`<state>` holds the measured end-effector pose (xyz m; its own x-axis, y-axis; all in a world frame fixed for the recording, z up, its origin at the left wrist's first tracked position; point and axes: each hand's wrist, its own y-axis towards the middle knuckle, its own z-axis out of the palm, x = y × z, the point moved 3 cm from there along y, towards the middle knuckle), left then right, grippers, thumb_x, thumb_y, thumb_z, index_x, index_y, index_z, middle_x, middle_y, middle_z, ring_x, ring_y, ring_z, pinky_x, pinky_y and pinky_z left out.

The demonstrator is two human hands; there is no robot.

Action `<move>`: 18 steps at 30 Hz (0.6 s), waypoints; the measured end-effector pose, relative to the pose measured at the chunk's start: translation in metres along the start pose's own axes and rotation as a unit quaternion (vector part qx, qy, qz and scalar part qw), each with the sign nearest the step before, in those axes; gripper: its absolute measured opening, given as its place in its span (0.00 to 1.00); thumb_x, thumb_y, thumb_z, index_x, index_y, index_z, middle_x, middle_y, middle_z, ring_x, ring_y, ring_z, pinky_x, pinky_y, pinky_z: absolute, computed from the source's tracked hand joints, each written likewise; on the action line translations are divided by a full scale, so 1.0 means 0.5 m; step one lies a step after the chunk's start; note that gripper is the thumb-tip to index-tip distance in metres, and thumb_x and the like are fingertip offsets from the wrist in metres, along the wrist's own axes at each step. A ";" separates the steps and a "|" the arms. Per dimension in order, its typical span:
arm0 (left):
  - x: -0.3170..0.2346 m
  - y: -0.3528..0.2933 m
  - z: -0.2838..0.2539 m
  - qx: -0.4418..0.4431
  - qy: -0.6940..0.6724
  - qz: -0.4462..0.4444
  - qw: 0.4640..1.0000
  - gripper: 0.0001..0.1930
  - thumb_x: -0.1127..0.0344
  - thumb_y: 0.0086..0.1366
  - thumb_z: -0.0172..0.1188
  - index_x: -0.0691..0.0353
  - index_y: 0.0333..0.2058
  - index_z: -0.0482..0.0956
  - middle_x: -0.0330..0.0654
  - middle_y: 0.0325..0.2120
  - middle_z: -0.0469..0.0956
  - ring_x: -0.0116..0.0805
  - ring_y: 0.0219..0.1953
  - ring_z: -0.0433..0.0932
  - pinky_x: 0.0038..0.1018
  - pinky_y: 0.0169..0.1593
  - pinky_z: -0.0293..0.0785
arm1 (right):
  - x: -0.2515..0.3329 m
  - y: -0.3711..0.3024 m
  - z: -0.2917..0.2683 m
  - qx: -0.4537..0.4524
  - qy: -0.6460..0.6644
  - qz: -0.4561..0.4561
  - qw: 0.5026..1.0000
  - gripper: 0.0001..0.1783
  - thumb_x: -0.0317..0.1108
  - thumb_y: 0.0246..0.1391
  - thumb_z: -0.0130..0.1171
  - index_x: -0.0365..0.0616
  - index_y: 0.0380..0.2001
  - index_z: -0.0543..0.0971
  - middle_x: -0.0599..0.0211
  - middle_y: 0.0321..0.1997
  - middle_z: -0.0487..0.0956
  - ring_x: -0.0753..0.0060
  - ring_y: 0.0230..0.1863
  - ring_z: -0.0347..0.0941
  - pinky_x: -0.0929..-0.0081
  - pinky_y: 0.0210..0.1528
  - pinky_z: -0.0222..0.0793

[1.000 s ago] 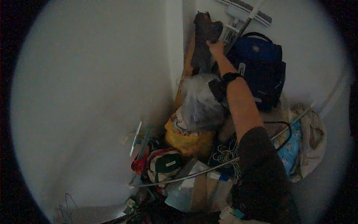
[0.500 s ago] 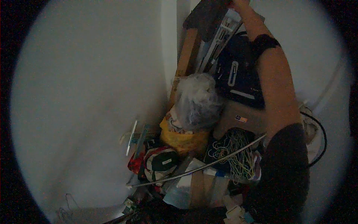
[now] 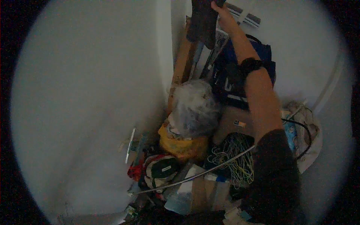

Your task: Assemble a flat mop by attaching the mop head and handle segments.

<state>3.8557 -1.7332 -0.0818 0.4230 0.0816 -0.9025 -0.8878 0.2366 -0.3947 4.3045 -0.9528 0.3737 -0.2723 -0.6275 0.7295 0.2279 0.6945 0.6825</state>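
My right arm reaches up from the lower right, with a black band at the wrist. At the top edge, my right hand is closed on a dark, flat, limp-looking piece, perhaps cloth; the dimness hides its exact kind. The piece hangs in front of the upper end of a long brown cardboard box leaning in the corner. Below my hand and partly behind my forearm stands a dark blue bag. My left hand is out of view.
A clear plastic bag rests on a yellow bag. Around them are a tangle of pale cord, a green and red pouch, a thin rod lying across the pile, and a whitish sack at right. White walls enclose the corner.
My right forearm has shifted left in the picture. The dark piece now hangs more upright, and more of the blue bag and the whitish sack shows. The view has moved slightly.
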 end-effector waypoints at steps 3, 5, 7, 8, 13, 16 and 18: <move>0.026 0.058 0.017 0.080 -0.028 -0.061 0.994 0.27 0.56 0.58 0.46 0.54 0.55 0.55 0.45 0.57 0.51 0.49 0.57 0.50 0.47 0.53 0.52 | -0.029 0.066 -0.034 0.073 -0.076 -0.571 0.814 0.22 0.45 0.51 0.46 0.53 0.50 0.66 0.59 0.55 0.63 0.57 0.54 0.59 0.61 0.58 0.46; -0.002 0.018 -0.083 0.043 -0.047 -0.045 0.997 0.27 0.55 0.58 0.45 0.53 0.55 0.54 0.43 0.57 0.51 0.48 0.59 0.46 0.51 0.54 0.47 | -0.083 -0.020 0.133 0.058 0.456 0.027 0.888 0.30 0.51 0.48 0.50 0.37 0.46 0.65 0.59 0.44 0.69 0.62 0.42 0.66 0.63 0.43 0.63; 0.062 0.126 -0.088 0.139 -0.073 -0.108 0.982 0.26 0.55 0.58 0.43 0.51 0.56 0.54 0.42 0.57 0.50 0.47 0.60 0.43 0.55 0.55 0.42 | -0.198 0.127 -0.013 0.108 -0.024 -0.247 0.963 0.30 0.49 0.49 0.48 0.41 0.51 0.60 0.61 0.50 0.64 0.64 0.46 0.63 0.65 0.46 0.61; 0.088 0.156 -0.164 0.151 -0.089 -0.116 0.978 0.26 0.55 0.58 0.43 0.50 0.56 0.53 0.41 0.58 0.50 0.47 0.61 0.41 0.57 0.56 0.40 | -0.288 0.124 0.047 0.171 0.191 -0.073 0.964 0.27 0.45 0.51 0.45 0.45 0.53 0.58 0.59 0.52 0.63 0.61 0.51 0.60 0.64 0.52 0.54; 0.060 0.120 -0.189 0.125 -0.100 -0.116 0.980 0.24 0.58 0.59 0.42 0.50 0.55 0.55 0.41 0.57 0.52 0.46 0.60 0.44 0.53 0.56 0.43 | -0.566 -0.106 0.239 0.220 0.038 0.075 0.972 0.29 0.47 0.48 0.49 0.36 0.48 0.64 0.55 0.46 0.68 0.63 0.47 0.64 0.67 0.46 0.62; 0.054 0.123 -0.183 0.130 -0.113 -0.126 0.977 0.22 0.60 0.59 0.41 0.50 0.54 0.56 0.42 0.56 0.53 0.46 0.59 0.46 0.51 0.57 0.45 | -0.648 -0.176 0.252 0.179 -0.390 0.118 0.895 0.27 0.44 0.47 0.52 0.31 0.44 0.67 0.49 0.43 0.70 0.65 0.47 0.66 0.66 0.44 0.64; 0.060 0.129 -0.178 0.128 -0.121 -0.131 0.976 0.22 0.61 0.60 0.41 0.50 0.54 0.56 0.42 0.56 0.54 0.45 0.59 0.48 0.49 0.57 0.46 | -0.668 -0.161 0.237 0.189 -0.324 0.225 0.899 0.28 0.44 0.47 0.52 0.32 0.45 0.66 0.48 0.44 0.69 0.62 0.47 0.66 0.66 0.46 0.62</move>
<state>3.7952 -1.8017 -0.1494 0.6878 0.2040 -0.6966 -0.6817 0.5113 -0.5233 4.2663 -0.7575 0.0695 -0.7474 -0.0024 0.6643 0.1494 0.9738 0.1716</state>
